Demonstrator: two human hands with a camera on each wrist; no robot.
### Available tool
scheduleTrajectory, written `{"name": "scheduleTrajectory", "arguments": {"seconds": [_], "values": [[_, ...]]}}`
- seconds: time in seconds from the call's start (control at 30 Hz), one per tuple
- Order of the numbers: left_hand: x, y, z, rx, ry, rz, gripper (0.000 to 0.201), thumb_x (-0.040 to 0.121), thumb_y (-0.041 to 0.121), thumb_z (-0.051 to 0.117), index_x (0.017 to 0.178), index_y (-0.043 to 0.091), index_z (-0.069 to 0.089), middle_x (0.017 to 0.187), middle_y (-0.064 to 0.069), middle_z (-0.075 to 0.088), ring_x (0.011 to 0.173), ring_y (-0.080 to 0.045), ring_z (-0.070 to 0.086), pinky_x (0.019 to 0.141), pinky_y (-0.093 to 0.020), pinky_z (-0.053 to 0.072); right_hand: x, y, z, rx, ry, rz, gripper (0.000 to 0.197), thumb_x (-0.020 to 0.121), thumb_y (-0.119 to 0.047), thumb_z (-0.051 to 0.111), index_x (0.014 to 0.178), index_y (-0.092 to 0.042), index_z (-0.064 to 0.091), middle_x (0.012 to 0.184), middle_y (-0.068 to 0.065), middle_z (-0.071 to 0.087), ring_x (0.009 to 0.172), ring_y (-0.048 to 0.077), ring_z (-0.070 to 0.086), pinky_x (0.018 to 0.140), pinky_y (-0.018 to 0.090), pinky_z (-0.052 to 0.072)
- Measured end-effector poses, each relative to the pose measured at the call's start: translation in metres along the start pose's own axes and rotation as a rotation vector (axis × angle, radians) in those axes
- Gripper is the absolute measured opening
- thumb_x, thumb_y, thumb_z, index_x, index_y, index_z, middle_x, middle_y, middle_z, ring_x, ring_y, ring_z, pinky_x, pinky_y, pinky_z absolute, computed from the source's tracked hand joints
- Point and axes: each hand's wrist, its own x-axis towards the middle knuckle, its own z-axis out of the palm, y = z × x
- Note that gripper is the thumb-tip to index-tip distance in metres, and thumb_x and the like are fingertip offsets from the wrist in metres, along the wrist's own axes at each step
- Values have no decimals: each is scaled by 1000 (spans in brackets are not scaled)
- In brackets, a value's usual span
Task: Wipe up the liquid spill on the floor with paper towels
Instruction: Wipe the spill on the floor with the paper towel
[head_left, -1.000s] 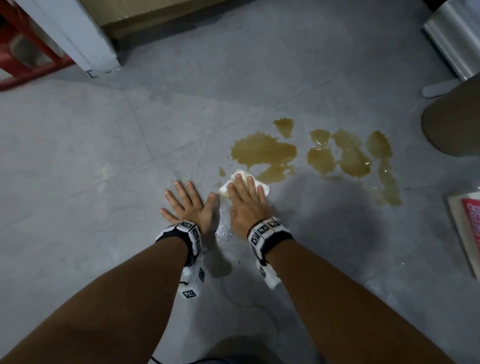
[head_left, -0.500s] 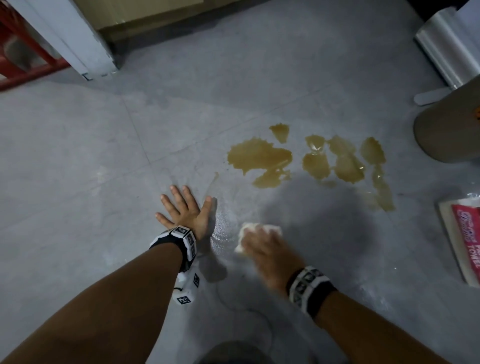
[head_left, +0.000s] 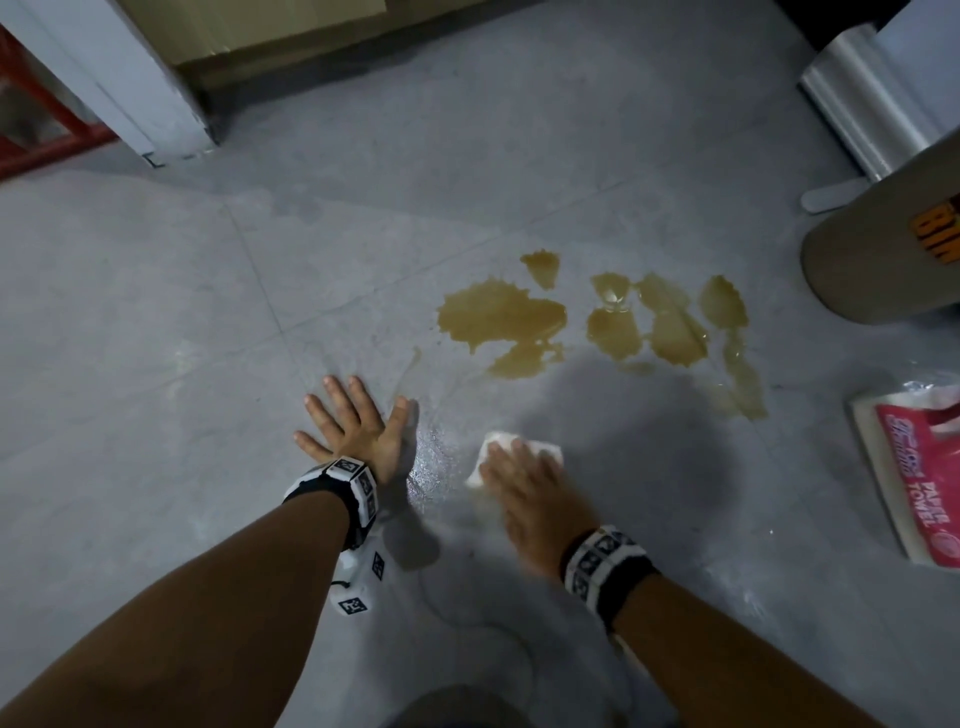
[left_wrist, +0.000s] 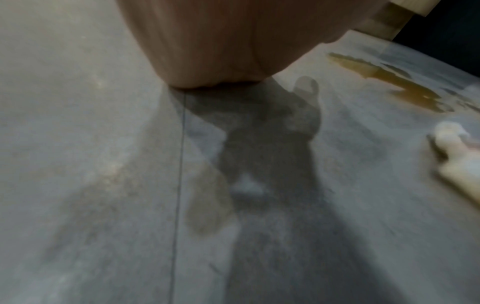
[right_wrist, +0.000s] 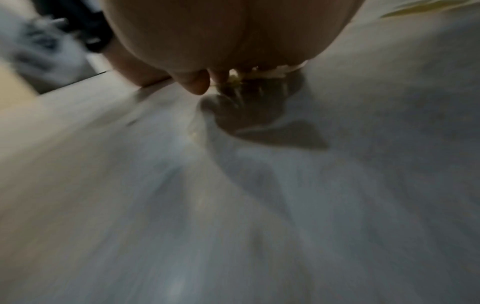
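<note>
Amber-brown spill (head_left: 501, 314) on the grey floor (head_left: 156, 338); white paper towel (head_left: 519, 448); pink-and-white towel pack (head_left: 914, 478).

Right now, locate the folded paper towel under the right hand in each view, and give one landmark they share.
Head: paper towel lower centre, under the right hand, short of the brown spill.
Left wrist: white blur at the right edge.
Right wrist: only scraps beneath the fingers.
Shared landmark: the brown spill, upper right in both wrist views.

The right hand (head_left: 524, 483) covers most of the paper towel (head_left: 519, 446). The towel pack (head_left: 914, 483) is cut by the frame edge. Right wrist view heavily motion-blurred.
</note>
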Motion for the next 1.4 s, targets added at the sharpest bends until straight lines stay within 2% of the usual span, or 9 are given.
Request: {"name": "scheduleTrajectory", "arguments": {"seconds": [0.13, 0.23, 0.43, 0.63, 0.8, 0.93, 1.07, 1.3, 1.4], "values": [[-1, 0, 2, -10, 16, -6, 93, 85, 79, 8, 157, 25, -12, 163, -4, -25, 148, -30, -26, 111, -63, -21, 43, 12, -15, 74, 147, 277, 67, 72, -4, 63, 137, -12, 49, 152, 9, 36, 140, 36, 32, 110, 53, 30], [-1, 0, 0, -22, 10, -4, 97, 79, 81, 5, 157, 25, -10, 163, -4, -24, 148, -30, -25, 113, -65, -18, 49, 0, -10, 156, 343, 248, 53, 67, 11, 63, 118, -5, 64, 137, 14, 54, 129, 39, 46, 104, 53, 40], [-7, 8, -1, -2, 49, -21, 108, 67, 83, -5, 158, 24, -9, 163, -4, -23, 148, -30, -25, 113, -63, -17, 43, 18, -27, 273, 369, 377, 11, 74, -3, 65, 80, -11, 68, 100, 7, 59, 88, 27, 56, 68, 34, 54], [-7, 10, 3, 77, 82, -70, 81, 95, 69, 19, 158, 26, -8, 163, -1, -23, 149, -31, -23, 117, -63, -9, 38, 6, -43, 922, 311, 648, 19, 77, -13, 72, 90, -22, 61, 81, -5, 67, 76, 11, 63, 68, 20, 48], [-2, 7, 7, 103, 87, -73, 82, 94, 70, 18, 158, 26, -8, 163, -2, -24, 149, -31, -24, 116, -64, -9, 25, 18, -37, 574, 409, 849, 26, 78, -23, 67, 102, -19, 59, 94, 4, 63, 85, 27, 60, 70, 33, 50], [-6, 9, 8, 98, 123, -66, 85, 90, 74, 8, 159, 25, -5, 164, -3, -20, 150, -31, -20, 117, -64, -8, 14, 17, -40, 325, 592, 714, 44, 85, -29, 48, 124, -10, 54, 126, 17, 51, 108, 36, 51, 85, 44, 50], [-8, 10, 4, 77, 77, -50, 102, 73, 81, -6, 157, 24, -10, 163, -4, -23, 149, -32, -23, 114, -63, -14, -2, -2, -26, 159, 339, 461, 64, 84, -17, 49, 145, -8, 32, 155, 19, 23, 145, 35, 17, 115, 45, 25], [-9, 12, 2, 92, 60, -70, 85, 91, 74, 9, 157, 26, -11, 163, -2, -24, 148, -30, -24, 116, -63, -12, 38, -34, -1, 106, -1, 419, 79, 88, -39, 36, 150, 3, 11, 159, 22, -2, 147, 37, -6, 119, 53, 5], [-8, 8, -2, 83, -3, -67, 82, 96, 69, 16, 156, 25, -16, 160, -3, -30, 146, -31, -29, 115, -63, -13, 46, -81, 0, 65, -31, 230, 73, 96, -39, 29, 151, 2, 6, 158, 23, -3, 146, 40, -2, 118, 53, 3]]}}
